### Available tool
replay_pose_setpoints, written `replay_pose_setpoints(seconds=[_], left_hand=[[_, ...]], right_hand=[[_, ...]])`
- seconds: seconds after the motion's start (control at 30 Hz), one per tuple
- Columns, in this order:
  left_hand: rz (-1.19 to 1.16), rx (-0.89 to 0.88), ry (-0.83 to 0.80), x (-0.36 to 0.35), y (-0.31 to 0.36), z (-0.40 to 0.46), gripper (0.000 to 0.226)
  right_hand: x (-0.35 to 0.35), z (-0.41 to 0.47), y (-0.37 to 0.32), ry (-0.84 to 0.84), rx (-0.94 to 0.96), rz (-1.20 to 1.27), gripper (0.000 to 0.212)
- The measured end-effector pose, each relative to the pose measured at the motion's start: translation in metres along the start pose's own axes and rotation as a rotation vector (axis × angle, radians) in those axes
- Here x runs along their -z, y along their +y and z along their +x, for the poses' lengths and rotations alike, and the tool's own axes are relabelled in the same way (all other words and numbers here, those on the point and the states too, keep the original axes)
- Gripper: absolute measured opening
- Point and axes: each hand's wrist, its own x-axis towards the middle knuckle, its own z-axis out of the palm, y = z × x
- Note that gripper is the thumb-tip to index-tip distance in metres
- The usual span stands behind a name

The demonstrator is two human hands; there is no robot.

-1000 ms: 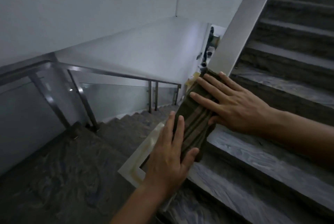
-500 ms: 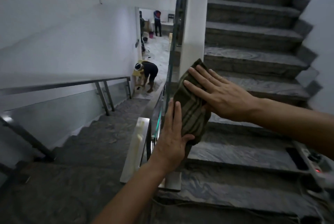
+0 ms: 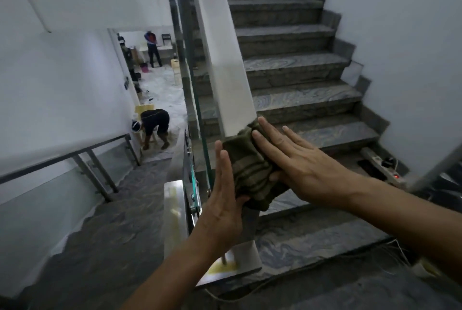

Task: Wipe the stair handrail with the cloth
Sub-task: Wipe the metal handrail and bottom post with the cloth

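Right now the cloth (image 3: 252, 172) is sandwiched between both hands at the low end of the white slanted handrail (image 3: 220, 59). The left hand (image 3: 225, 199) is flat, fingers straight, thumb hooked under the cloth's bottom. The right hand (image 3: 297, 162) lies spread across its other face, fingers reaching up the rail.

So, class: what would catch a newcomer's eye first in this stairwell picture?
Two hands in the middle, left and right, pressed flat on either side of a green striped cloth at the foot of a white slanted beam. Below left, a person bends over the floor.
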Motion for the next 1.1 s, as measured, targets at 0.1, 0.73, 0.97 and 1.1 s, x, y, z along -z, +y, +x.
replay_pose_setpoints(seconds=[0.1, 0.73, 0.97, 1.1], left_hand=[[-0.072, -0.093, -0.066, 0.004, -0.017, -0.012, 0.071], [0.056, -0.034, -0.732, 0.036, -0.096, -0.099, 0.076], [0.194, 0.055, -0.895, 0.017, -0.105, -0.122, 0.071], [0.353, 0.067, -0.968, 0.008, -0.109, -0.132, 0.068]], right_hand=[[-0.021, -0.013, -0.027, 0.126, -0.127, 0.079, 0.074], [-0.153, -0.015, -0.177, 0.148, -0.909, 0.377, 0.105], [-0.192, -0.023, -0.186, -0.094, -0.992, 0.406, 0.113], [-0.211, -0.028, -0.187, -0.246, -1.014, 0.382, 0.105]])
